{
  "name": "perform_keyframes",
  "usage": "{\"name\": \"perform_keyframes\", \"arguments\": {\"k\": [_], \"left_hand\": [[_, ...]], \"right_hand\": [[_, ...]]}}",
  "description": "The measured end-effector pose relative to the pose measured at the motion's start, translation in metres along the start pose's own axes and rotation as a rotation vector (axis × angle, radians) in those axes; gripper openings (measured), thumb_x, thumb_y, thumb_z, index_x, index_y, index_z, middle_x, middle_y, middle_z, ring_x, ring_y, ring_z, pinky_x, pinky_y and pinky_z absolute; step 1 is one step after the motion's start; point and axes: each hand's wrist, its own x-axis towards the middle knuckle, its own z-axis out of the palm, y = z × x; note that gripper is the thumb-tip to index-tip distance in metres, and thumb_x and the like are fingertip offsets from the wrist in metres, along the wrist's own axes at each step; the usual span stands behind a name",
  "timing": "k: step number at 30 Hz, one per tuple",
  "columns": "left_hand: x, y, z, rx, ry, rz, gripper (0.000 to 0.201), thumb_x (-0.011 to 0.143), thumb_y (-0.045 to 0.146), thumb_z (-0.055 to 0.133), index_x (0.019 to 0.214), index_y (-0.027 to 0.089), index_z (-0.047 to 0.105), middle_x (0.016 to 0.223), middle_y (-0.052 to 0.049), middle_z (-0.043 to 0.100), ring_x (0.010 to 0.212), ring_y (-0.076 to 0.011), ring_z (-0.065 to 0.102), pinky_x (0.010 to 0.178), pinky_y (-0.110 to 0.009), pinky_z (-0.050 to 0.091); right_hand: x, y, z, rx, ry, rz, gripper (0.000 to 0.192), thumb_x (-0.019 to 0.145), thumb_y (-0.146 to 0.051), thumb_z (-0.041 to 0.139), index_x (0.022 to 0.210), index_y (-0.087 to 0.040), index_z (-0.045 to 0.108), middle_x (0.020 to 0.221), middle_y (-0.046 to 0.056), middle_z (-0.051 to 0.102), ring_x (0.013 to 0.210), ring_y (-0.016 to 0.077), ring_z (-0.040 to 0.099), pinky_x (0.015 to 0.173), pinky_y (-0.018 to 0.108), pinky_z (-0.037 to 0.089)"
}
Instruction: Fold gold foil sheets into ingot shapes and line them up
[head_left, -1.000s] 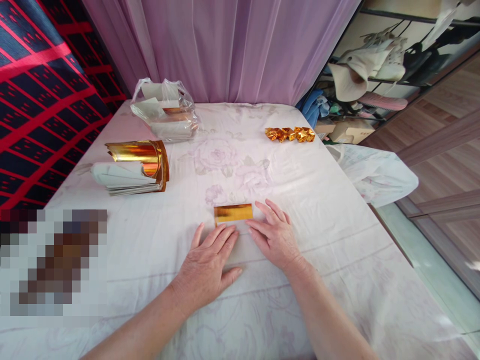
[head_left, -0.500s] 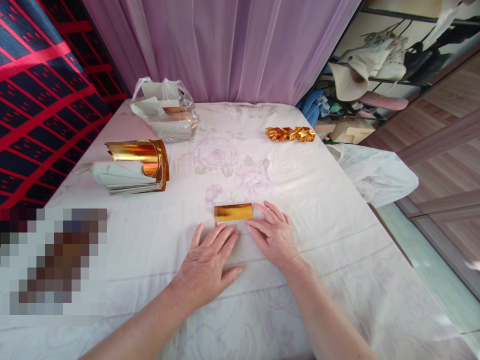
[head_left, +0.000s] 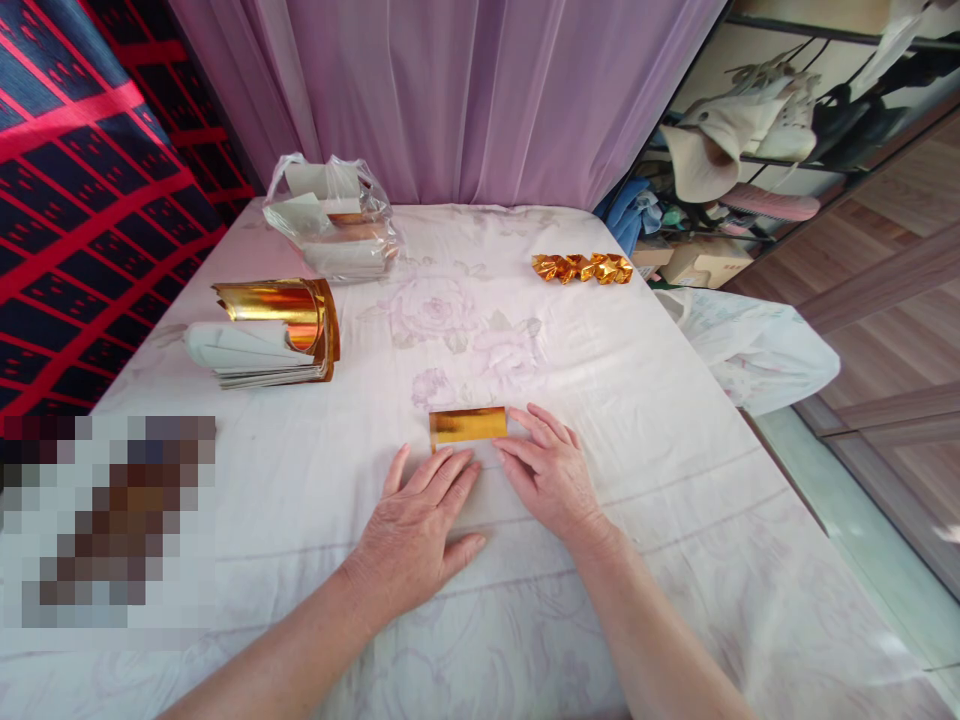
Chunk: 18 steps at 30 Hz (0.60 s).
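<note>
Pressing flat on the worktop (head_left: 675, 420), the left hand (head_left: 416, 535) and right hand (head_left: 551, 475) are lying with fingers spread, fingertips touching the near edge of the gold foil strip (head_left: 468, 425), which is sitting just beyond them, mid-cloth

Left hand (head_left: 416, 535), right hand (head_left: 551, 475) flat on tablecloth (head_left: 675, 420), fingertips touching gold strip (head_left: 468, 425) (folded).
</note>
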Motion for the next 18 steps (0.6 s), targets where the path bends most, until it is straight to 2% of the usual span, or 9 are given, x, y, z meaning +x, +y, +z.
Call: {"name": "perform_keyframes", "arguments": {"k": [12, 18], "left_hand": [[0.0002, 0.0005, -0.0011, -0.006, -0.003, -0.007, 0.06, 0.096, 0.054, 0.046, 0.143, 0.018, 0.046, 0.149, -0.008, 0.051, 0.138, -0.0263, 0.041, 0.123, -0.052, 0.001], [0.0007, 0.0002, -0.0005, 0.002, 0.005, -0.002, 0.059, 0.095, 0.053, 0.048, 0.142, 0.017, 0.047, 0.148, -0.009, 0.051, 0.138, -0.0264, 0.041, 0.123, -0.052, -0.001]], "right_hand": [[0.0011, -0.0041, 0.0069, -0.006, 0.072, 0.054, 0.015, 0.091, -0.027, 0.061, 0.092, -0.03, 0.076, 0.127, 0.003, 0.068, 0.124, 0.0275, 0.056, 0.093, 0.043, 0.044], [0.002, -0.0085, 0.0082, -0.021, 0.06, 0.082, 0.012, 0.09, -0.03, 0.063, 0.091, -0.028, 0.074, 0.127, 0.004, 0.068, 0.123, 0.0273, 0.056, 0.096, 0.043, 0.042]]}}
